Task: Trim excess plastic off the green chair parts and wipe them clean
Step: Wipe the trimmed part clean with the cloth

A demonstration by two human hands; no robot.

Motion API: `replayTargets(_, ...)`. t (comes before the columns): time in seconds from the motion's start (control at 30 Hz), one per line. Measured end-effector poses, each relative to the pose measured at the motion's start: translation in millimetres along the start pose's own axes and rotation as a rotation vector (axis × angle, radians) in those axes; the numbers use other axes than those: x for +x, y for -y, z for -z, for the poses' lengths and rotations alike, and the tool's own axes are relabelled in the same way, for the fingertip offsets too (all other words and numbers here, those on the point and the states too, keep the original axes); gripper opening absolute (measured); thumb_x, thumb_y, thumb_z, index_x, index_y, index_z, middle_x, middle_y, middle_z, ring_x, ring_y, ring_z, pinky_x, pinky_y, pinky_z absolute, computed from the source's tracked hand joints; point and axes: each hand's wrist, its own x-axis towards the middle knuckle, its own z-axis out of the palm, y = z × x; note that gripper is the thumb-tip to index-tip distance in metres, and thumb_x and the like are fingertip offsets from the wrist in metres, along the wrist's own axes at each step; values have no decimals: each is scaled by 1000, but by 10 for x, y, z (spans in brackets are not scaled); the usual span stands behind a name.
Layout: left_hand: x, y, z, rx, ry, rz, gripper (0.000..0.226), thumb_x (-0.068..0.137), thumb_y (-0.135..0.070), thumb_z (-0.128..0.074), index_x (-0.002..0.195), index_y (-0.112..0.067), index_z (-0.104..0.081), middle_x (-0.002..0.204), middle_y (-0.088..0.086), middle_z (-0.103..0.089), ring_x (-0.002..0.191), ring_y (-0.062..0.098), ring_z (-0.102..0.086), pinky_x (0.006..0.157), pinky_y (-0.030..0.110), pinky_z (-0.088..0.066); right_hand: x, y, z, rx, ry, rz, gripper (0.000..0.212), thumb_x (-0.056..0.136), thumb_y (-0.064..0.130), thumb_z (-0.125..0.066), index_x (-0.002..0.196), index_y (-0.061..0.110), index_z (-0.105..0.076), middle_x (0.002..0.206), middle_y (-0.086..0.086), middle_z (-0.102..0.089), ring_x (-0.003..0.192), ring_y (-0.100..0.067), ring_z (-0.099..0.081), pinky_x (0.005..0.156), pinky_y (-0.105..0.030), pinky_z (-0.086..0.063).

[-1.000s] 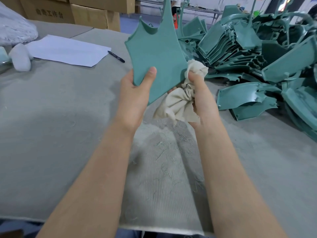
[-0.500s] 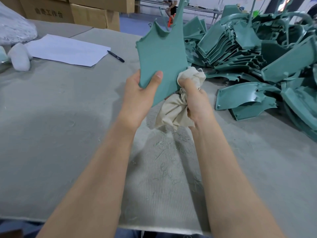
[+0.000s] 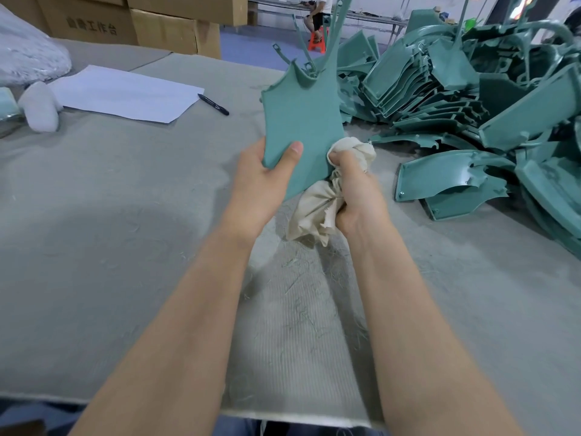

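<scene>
Both bare forearms (image 3: 195,309) stretch out ahead, pretty close together. Left hand (image 3: 262,184) grips the bottom-left corner of the green chair part (image 3: 301,121), thumb flat across its near face. Right hand (image 3: 356,193) sits just beside the part's lower right edge, fingers balled up tight round a cloth (image 3: 314,212).

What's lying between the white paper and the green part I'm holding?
Just a black pen, next to the paper's corner, in the head view.

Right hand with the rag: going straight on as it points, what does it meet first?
Probably the green chair part in the left hand; the rag in the right hand seems to touch its edge, depth unclear.
</scene>
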Motion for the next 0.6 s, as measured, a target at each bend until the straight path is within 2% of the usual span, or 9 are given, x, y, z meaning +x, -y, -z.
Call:
replayTargets(0.13,9,13,21,-10,-9,15,17,95,-17,-58,87,-30,-64,83,-16,-70,80,-1,-66,75,20,-53,32,22,24,37,28,-28,14,84,2,-50,85,7,-63,79,-11,-70,70,-25,-68,75,-40,-58)
replayTargets(0.2,17,20,19,-9,-14,21,13,95,-20,-58,89,-30,-64,87,-15,-70,83,2,-67,77,22,-53,37,19,37,30,-5,-34,10,85,9,-55,89,6,-64,83,-11,-72,72,-25,-70,74,-38,-58)
replayTargets(0.27,11,15,11,-6,-9,13,13,95,-20,-58,90,-32,-63,86,-19,-69,81,-3,-66,73,16,-51,42,33,69,71,-45,-40,12,86,19,-61,89,8,-65,85,-9,-73,76,-24,-71,77,-36,-57)
replayTargets(0.33,5,12,6,16,-1,2,16,95,-21,-58,87,-34,-62,82,-22,-68,78,-9,-64,68,11,-49,48,48,103,107,-49,-39,13,86,23,-63,83,10,-64,73,-5,-71,69,-20,-69,75,-34,-56)
replayTargets(0.4,0,15,-8,35,3,-5,15,96,-20,-57,88,-31,-62,83,-19,-68,76,-7,-63,69,12,-50,27,48,103,21,-18,-36,12,85,23,-66,81,12,-65,67,-2,-71,63,-17,-69,66,-27,-57)
replayTargets(0.5,7,11,-15,41,-4,-8,9,96,-18,-57,92,-24,-62,85,-14,-67,75,-3,-63,72,18,-51,-16,32,43,-3,67,20,8,89,8,-63,82,11,-64,60,2,-70,55,-10,-68,50,-18,-52)
replayTargets(0.6,15,7,2,-21,-43,26,7,95,-18,-58,93,-23,-63,90,-9,-69,85,7,-66,80,26,-54,-27,47,30,-6,81,82,16,89,-1,-55,81,10,-63,65,-1,-69,63,-15,-67,62,-25,-57)
